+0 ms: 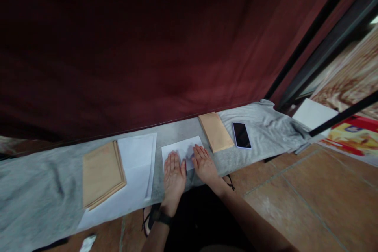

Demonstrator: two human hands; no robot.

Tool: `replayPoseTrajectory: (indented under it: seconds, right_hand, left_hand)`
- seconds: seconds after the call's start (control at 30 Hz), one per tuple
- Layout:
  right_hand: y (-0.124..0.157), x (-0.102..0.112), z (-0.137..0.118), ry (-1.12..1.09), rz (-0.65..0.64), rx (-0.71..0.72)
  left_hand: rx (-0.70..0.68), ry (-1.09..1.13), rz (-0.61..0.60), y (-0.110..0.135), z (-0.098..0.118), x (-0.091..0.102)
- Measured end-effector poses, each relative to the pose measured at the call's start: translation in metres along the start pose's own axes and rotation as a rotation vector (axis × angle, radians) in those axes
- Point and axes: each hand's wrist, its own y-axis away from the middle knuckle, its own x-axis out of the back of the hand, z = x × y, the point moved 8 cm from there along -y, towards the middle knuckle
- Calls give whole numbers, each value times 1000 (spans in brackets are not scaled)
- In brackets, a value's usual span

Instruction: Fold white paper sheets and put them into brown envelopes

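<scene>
- On the grey-covered table (177, 129), white paper (186, 147)
- Left hand (174, 175) and right hand (206, 167) flat on it, fingers outstretched
- Brown envelopes (102, 173) on either side

White paper (184, 147) flat on grey cloth (260, 126)

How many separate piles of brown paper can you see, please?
2: the left pile rests on white paper; the right pile lies between the right hand and the phone. No others show.
</scene>
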Motion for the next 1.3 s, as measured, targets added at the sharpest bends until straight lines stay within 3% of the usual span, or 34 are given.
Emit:
replayPoseTrajectory:
  seconds: [0.17,0.3,0.63,1.03,1.17,1.3]
  right_hand:
    - [-23,-13,-21,-46,-138,182]
    - [-30,-23,-21,-22,-192,197]
    - [-27,-25,3,48,-41,-49]
    - [-17,-18,18,97,61,-177]
    - [-24,-15,13,58,54,-133]
    - [-39,-23,-3,-18,-75,36]
  left_hand:
    - [-106,25,-166,-18,11,-25]
    - [-102,-10,-171,-23,5,-33]
    - [30,-95,-75,-17,-11,-24]
    - [146,-78,74,-8,-28,-7]
    - [101,-61,74,-13,-22,-6]
    - [-28,1,-50,-29,-6,-19]
